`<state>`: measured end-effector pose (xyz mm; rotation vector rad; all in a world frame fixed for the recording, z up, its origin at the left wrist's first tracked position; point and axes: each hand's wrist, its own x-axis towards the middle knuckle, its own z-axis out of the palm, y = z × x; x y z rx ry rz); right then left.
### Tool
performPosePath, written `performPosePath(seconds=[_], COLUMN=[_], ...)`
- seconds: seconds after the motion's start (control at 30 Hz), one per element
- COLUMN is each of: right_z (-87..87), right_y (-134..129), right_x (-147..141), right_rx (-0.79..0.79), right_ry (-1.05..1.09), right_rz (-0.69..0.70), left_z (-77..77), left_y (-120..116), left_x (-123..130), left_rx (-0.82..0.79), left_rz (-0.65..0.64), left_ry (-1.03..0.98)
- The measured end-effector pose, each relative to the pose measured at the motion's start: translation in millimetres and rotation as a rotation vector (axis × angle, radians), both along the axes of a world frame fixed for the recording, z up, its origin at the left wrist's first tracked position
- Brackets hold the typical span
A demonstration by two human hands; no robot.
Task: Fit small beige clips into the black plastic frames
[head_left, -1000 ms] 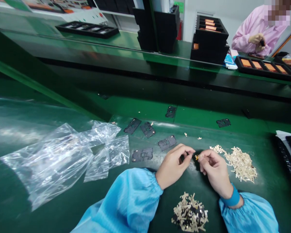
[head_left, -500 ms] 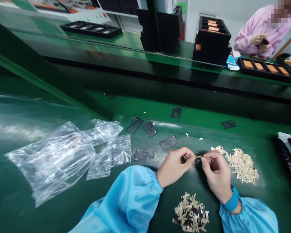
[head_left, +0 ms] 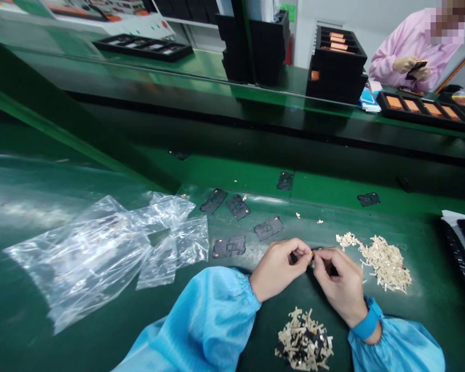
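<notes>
Head view, as seen from just behind the worker's shoulders.

Item: one small amber piece [head_left: 312, 254], held above the desk [head_left: 62, 356] between the two hands. It is mostly covered by fingertips, so its full shape cannot be told from here.

Item: left hand [head_left: 281, 269], thumb and forefinger pinching the piece from its near side.

Item: right hand [head_left: 340, 281], blue band [head_left: 368, 321] at the wrist, thumb and forefinger brought together on the same piece from the opposite side.

Step in hand, by my judgement: close fingertip work on that one piece. The next move would call for a steady left pinch and a light, controlled pull or turn from the right.

Item: loose heap of pale and dark strips [head_left: 305, 341], nearest the worker, between the forearms.

Item: pile of pale strips [head_left: 385, 263], right of the right hand, with a smaller cluster beside it.

Item: black flat parts, several, scattered beyond the left hand; the nearest black part [head_left: 229, 247] lies beside the clear plastic bags [head_left: 96, 258].

Item: across the partition, a co-worker in pink [head_left: 395, 41], holding a dark object [head_left: 416, 67].
</notes>
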<state>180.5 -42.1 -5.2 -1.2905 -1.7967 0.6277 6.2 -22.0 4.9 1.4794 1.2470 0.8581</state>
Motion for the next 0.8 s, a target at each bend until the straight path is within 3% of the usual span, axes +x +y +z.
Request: performPosePath(seconds=[0.17, 0.27, 0.4, 0.5, 0.63, 0.7, 0.8], right_z=[-3.5, -4.9, -0.2, 10.0, 22.8, 24.2, 21.3], right_y=[11, 17, 19, 19, 21, 21, 19], right_x=[9, 14, 13, 12, 16, 18, 19], right_rx=[-0.157, -0.189, -0.169, -0.358, -0.873, -1.001, -1.093], right_ry=[0.185, 0.205, 0.188, 0.282, 0.467, 0.582, 0.716], right_rz=[-0.229, -0.259, -0.133, 0.049, 0.429, 0.513, 0.532], left_z=[-2.6, -7.7, -12.4, -11.3, -9.0, -9.4, -10.8], left_y=[-1, -2, 0, 4, 8, 8, 8], left_x=[-1, -4, -13, -20, -27, -28, -29], left_rx=[0.035, 0.164, 0.634, 0.964, 1.131, 1.158, 1.168], left_rz=[0.029, 0.062, 0.039, -0.005, -0.035, -0.05, -0.057], left_ry=[0.004, 0.013, 0.108, 0.219, 0.291, 0.29, 0.283])
